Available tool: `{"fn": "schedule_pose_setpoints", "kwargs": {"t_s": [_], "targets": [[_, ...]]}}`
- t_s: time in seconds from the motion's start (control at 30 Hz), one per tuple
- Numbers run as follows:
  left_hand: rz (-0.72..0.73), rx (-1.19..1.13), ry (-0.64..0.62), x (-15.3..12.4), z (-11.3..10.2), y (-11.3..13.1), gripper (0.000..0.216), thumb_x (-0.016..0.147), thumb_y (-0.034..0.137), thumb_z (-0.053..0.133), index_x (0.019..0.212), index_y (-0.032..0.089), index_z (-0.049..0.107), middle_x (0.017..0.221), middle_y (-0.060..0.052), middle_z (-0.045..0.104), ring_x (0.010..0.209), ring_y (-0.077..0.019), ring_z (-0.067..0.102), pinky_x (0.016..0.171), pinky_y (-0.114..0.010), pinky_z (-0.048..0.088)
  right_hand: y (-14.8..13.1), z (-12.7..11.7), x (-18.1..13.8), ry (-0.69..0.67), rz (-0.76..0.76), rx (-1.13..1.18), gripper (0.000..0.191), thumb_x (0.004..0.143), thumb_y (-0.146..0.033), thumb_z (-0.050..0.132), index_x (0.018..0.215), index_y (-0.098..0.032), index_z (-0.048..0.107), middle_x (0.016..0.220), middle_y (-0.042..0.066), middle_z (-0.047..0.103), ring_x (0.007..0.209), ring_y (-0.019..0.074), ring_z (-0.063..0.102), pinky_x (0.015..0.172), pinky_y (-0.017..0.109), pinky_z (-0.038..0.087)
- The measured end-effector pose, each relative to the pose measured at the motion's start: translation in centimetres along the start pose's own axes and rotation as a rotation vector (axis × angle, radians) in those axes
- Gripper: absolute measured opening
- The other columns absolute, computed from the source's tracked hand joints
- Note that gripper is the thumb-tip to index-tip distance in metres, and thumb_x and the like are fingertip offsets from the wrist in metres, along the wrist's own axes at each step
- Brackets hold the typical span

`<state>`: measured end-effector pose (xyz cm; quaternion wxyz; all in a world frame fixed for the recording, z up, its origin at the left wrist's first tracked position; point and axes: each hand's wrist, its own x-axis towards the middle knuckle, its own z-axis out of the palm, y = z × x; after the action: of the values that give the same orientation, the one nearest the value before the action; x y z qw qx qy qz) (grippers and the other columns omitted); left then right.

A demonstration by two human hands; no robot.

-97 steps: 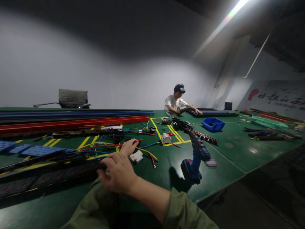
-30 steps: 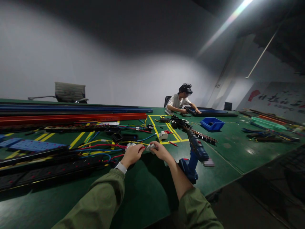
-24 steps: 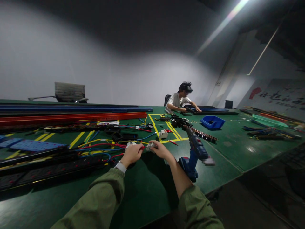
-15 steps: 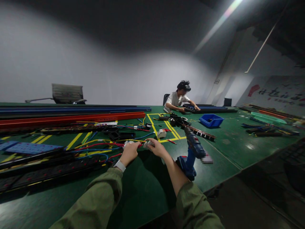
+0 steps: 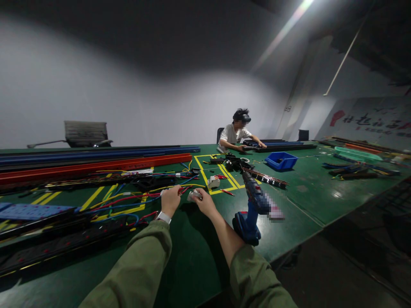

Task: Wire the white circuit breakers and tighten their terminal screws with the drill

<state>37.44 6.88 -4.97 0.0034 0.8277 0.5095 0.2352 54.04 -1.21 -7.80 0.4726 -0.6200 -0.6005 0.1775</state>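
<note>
Left hand (image 5: 171, 201): fingers pinched on red wires (image 5: 184, 189)
Right hand (image 5: 205, 203): fingers gripping a small white block (image 5: 193, 196)
Drill (image 5: 256, 199): on the green table (image 5: 305, 203) — blue tray (image 5: 281, 164) beyond

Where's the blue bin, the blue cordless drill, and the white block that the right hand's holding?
Blue bin (image 5: 287, 164): head view, on its near outer wall.
Blue cordless drill (image 5: 257, 199): head view, on its main body.
White block (image 5: 193, 196): head view, on the face showing beside the right hand (image 5: 207, 204).
</note>
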Motion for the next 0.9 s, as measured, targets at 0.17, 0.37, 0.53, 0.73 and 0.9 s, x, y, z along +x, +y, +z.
{"fn": "schedule_pose_setpoints", "kwargs": {"t_s": [0.17, 0.37, 0.53, 0.73, 0.9], "targets": [[0.057, -0.015, 0.012, -2.0, -1.9, 0.5, 0.033, 0.096, 0.044, 0.037, 0.098, 0.022, 0.061, 0.091, -0.008, 0.070, 0.086, -0.0238, 0.063, 0.073, -0.030, 0.036, 0.0, -0.1, 0.5, -0.011, -0.071, 0.152, 0.037, 0.082, -0.019, 0.052, 0.119, -0.022, 0.058, 0.111, 0.004, 0.064, 0.099, 0.0166, 0.060, 0.093, 0.032, 0.045], [0.220, -0.103, -0.135, -4.2, -2.8, -0.1, 0.037, 0.099, 0.043, 0.030, 0.112, 0.027, 0.061, 0.107, -0.006, 0.069, 0.097, -0.0233, 0.062, 0.075, -0.031, 0.037, -0.6, -1.3, -0.1, -0.088, -0.037, 0.261, 0.035, 0.084, -0.027, 0.055, 0.119, -0.023, 0.056, 0.101, 0.001, 0.062, 0.088, 0.0158, 0.059, 0.082, 0.028, 0.049], [0.246, -0.096, -0.206, -4.6, -2.7, -0.4, 0.036, 0.098, 0.042, 0.034, 0.119, 0.033, 0.061, 0.112, -0.004, 0.069, 0.097, -0.0238, 0.062, 0.077, -0.032, 0.039, -1.2, -1.7, -0.8, -0.156, -0.060, 0.286, 0.034, 0.085, -0.027, 0.056, 0.119, -0.023, 0.056, 0.100, 0.000, 0.061, 0.087, 0.0150, 0.058, 0.080, 0.026, 0.048], [0.246, -0.103, -0.233, -4.7, -2.7, -0.3, 0.036, 0.097, 0.042, 0.036, 0.121, 0.035, 0.062, 0.111, -0.004, 0.070, 0.100, -0.0237, 0.062, 0.079, -0.032, 0.041, -1.6, -2.0, -1.0, -0.171, -0.104, 0.261, 0.033, 0.085, -0.025, 0.055, 0.118, -0.022, 0.057, 0.103, 0.001, 0.061, 0.091, 0.0156, 0.058, 0.083, 0.027, 0.047], [0.252, -0.092, -0.238, -4.7, -2.4, -0.4, 0.035, 0.097, 0.042, 0.037, 0.119, 0.034, 0.063, 0.108, -0.004, 0.070, 0.101, -0.0231, 0.062, 0.081, -0.031, 0.041, -1.8, -2.2, -1.1, -0.211, -0.136, 0.229, 0.033, 0.085, -0.024, 0.056, 0.118, -0.021, 0.057, 0.103, 0.002, 0.062, 0.091, 0.0163, 0.058, 0.086, 0.029, 0.046]]}}
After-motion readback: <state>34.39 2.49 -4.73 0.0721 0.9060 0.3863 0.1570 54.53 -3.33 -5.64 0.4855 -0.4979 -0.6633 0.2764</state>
